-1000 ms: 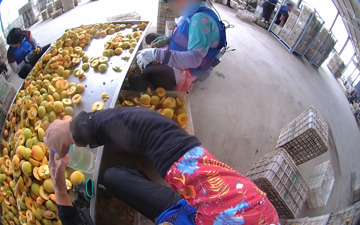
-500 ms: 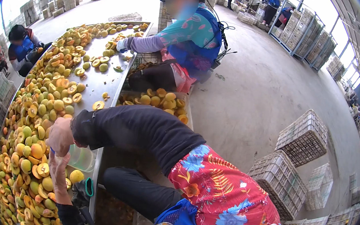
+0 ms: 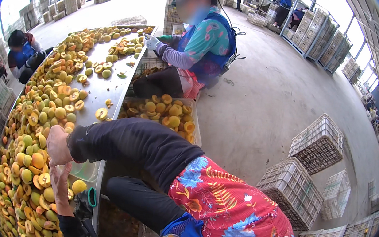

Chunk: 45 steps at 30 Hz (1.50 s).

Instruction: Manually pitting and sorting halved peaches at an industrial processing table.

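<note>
My right hand (image 3: pixel 58 144), at the end of a black sleeve, bends down over a heap of halved apricots (image 3: pixel 28 158) on a metal table (image 3: pixel 119 65). My left hand (image 3: pixel 60 187) reaches up from the lower edge, its fingertips meeting those of the right. Both hands have their fingers drawn together; anything between them is too small or hidden to make out. Beside my hands, partly behind the right sleeve, stands a clear greenish plastic bowl (image 3: pixel 87 172). A whole yellow apricot (image 3: pixel 79 186) lies just below it, near a dark item with a teal rim (image 3: pixel 92 197).
A crate of apricot halves (image 3: pixel 197 117) stands against the table's right side. Across it a co-worker (image 3: pixel 203 44) in a blue apron sits with gloved hands. Another person (image 3: pixel 22 53) sits at the far left. Plastic crates (image 3: pixel 292 190) stand on the floor at right.
My right hand and forearm have shifted slightly down and left, still meeting the left hand. The co-worker's gloved hands have left the fruit and come together at the table edge.
</note>
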{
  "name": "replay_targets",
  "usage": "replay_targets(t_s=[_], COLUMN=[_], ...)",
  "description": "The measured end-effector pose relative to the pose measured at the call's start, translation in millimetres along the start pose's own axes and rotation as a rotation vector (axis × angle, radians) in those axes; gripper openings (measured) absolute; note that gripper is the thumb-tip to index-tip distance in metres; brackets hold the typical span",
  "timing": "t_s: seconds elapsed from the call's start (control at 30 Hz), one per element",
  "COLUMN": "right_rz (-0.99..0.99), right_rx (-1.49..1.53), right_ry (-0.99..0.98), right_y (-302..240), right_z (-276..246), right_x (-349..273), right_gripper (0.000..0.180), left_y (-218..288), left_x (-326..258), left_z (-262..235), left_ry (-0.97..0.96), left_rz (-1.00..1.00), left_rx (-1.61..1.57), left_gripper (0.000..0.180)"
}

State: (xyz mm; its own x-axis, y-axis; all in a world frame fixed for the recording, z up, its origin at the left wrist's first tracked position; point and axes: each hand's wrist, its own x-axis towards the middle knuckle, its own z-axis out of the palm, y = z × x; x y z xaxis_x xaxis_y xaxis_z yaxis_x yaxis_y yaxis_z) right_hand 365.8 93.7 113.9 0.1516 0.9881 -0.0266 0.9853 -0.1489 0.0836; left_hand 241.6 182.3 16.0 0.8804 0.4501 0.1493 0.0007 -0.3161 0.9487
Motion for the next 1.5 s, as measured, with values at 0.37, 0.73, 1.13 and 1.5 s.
replay_targets(t_s=[0.37,0.73,1.13,1.5], right_rz=[-0.106,0.033,0.063,0.045], right_rx=[-0.059,-0.025,0.246,0.304], right_ry=[0.112,0.090,0.143,0.122], right_y=[4,5,12,20], right_z=[2,-9,-7,0], right_x=[-3,-10,-19,-11], right_gripper=[0.043,0.051,0.054,0.050], left_y=[-5,29,23,13], left_x=[8,33,19,-5], left_z=[-1,19,15,4], left_ry=[0.006,-0.009,-0.018,0.013], left_rz=[0.003,0.005,-0.006,-0.015], left_rx=[-0.012,-0.053,-0.086,-0.009], left_gripper=[0.064,0.065,0.066,0.067])
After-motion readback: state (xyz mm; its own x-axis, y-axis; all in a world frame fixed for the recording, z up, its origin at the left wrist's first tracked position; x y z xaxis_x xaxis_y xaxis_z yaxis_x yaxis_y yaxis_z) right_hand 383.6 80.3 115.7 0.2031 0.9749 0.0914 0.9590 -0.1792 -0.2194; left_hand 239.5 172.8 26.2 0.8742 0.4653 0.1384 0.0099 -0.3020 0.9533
